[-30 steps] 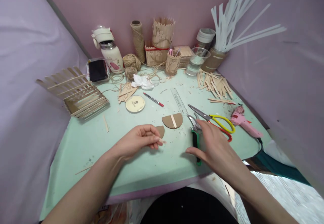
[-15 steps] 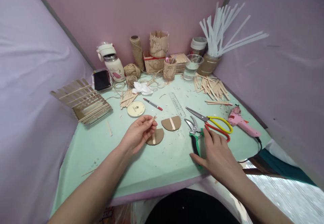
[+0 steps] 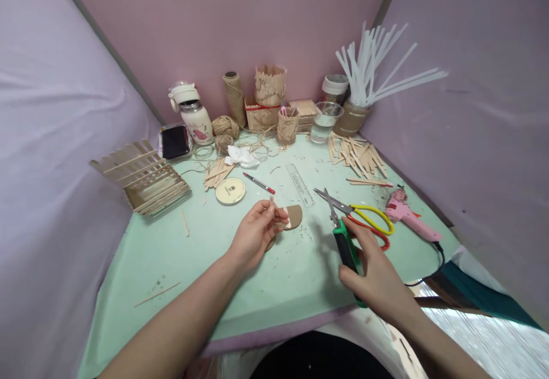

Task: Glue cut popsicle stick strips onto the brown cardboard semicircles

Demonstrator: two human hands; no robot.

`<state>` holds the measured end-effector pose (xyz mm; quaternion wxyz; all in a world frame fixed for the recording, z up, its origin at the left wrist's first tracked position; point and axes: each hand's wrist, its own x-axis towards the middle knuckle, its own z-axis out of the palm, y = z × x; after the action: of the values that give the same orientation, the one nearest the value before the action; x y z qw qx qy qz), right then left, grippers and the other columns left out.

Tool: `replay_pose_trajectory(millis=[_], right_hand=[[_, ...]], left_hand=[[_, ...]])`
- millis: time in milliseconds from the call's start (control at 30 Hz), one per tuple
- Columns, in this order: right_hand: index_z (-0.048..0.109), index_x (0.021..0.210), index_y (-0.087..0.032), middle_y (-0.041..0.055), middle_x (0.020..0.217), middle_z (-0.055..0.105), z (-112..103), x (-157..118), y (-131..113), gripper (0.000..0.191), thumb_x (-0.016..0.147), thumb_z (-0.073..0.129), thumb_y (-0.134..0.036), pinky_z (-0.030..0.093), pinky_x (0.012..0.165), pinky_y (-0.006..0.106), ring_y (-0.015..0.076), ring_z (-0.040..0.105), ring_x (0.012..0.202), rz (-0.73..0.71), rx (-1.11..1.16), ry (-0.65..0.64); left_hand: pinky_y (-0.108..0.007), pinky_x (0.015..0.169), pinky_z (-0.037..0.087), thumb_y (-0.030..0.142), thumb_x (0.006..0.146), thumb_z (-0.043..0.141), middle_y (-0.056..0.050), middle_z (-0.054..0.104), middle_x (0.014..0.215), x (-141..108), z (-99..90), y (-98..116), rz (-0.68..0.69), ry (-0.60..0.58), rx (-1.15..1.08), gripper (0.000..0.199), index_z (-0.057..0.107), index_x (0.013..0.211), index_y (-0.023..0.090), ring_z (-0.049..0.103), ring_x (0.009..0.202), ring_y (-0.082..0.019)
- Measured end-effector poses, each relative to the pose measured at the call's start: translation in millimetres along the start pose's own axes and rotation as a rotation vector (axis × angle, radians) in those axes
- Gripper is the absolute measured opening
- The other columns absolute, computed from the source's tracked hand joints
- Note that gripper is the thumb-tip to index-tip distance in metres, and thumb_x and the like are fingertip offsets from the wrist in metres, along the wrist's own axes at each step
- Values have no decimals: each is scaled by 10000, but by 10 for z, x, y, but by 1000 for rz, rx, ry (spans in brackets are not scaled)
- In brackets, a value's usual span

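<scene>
My right hand (image 3: 372, 273) is wrapped round the green and black handles of pruning shears (image 3: 345, 246), lifted off the table with the blades pointing away from me. Between the thumb and fingers of my left hand (image 3: 256, 231) is a small piece of wooden craft stick (image 3: 271, 200); only its tip shows. Under and beside that hand lie two rounded cardboard pieces. One cardboard piece (image 3: 295, 217) carries a light strip of stick, and the other is mostly covered by my fingers. Scissors (image 3: 334, 200) with yellow and red handles lie just beyond the shears.
A pink glue gun (image 3: 409, 216) with its cord lies at the right. Behind are a clear ruler (image 3: 299, 184), a red-ended pen (image 3: 259, 183), a round lid (image 3: 230, 191), a pile of craft sticks (image 3: 358, 156) and a cup of water (image 3: 325, 123). A slatted stick basket (image 3: 146, 182) stands left.
My right hand has closed round the pruning shears and raised them from the table. My left hand has shifted right with its stick piece, now partly over the farther cardboard piece.
</scene>
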<state>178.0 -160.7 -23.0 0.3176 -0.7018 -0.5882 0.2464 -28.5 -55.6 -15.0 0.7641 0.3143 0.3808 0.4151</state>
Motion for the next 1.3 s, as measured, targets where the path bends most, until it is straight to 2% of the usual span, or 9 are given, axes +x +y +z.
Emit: replay_pose_trajectory(millis=[133,300,400,633,733,833,1033,1167,1300], right_hand=[[387,1381,-237,122,1378,501,117,181,-244,697,697,511,-208,469,1035,474,280,521,1271,-38,222,-78],[381,1342,-166,189,1309,505,487,383,-402,704,692,619,-295,428,1027,578,361,484,1244,-230,25,54],[344,1381,-167,190,1305,507,607,436,-400,752,691,618,-293,420,1017,594,375,468,1253,-309,-70,39],[211,1486,-150,214,1415,424,587,442,-305,1016,665,703,-489,304,1081,643,424,390,1328,-176,-169,39],[180,1497,-149,203,1386,439,593,409,-300,1160,575,780,-519,333,1084,602,416,386,1329,-121,-49,-48],[201,1477,-158,178,1320,467,621,377,-349,1064,608,750,-432,383,1068,545,365,431,1301,-48,127,-72],[318,1393,-185,155,1373,476,500,372,-400,776,699,603,-383,363,1099,504,319,462,1302,62,397,-102],[408,1332,-209,119,1324,538,372,288,-355,657,702,551,-330,333,1116,481,311,474,1294,-54,517,-159],[480,1232,-216,94,1168,591,319,177,-382,529,720,523,-338,413,1021,464,298,568,1115,-31,603,-251]], left_hand=[[-294,915,463,345,747,798,-70,600,1265,-101,39,-51,-35,-230,40,243,638,761,162,592,1099,-181],[-302,837,454,404,702,824,-16,601,810,-154,65,-104,-76,-280,24,304,634,747,170,595,853,-160],[-308,890,434,408,728,803,-1,582,743,-155,81,-139,-4,-232,3,303,609,737,174,595,870,-165],[-370,1051,376,370,817,726,-26,608,877,-167,72,-190,130,-207,54,214,624,768,189,579,1138,-224],[-399,1110,329,366,851,690,-30,621,918,-182,61,-179,166,-237,106,194,634,780,194,560,1200,-239],[-401,1138,294,361,852,691,-31,638,903,-205,73,-150,160,-270,110,172,657,792,203,564,1207,-240],[-344,982,437,344,800,749,-76,633,1195,-181,66,-13,101,-155,-77,193,660,779,173,606,1064,-195],[-191,708,432,342,755,785,5,614,809,-73,-21,41,161,75,-21,213,672,799,166,530,703,-70],[-200,670,422,372,777,749,22,580,700,-31,-54,51,264,103,137,232,659,799,159,510,671,-83]])
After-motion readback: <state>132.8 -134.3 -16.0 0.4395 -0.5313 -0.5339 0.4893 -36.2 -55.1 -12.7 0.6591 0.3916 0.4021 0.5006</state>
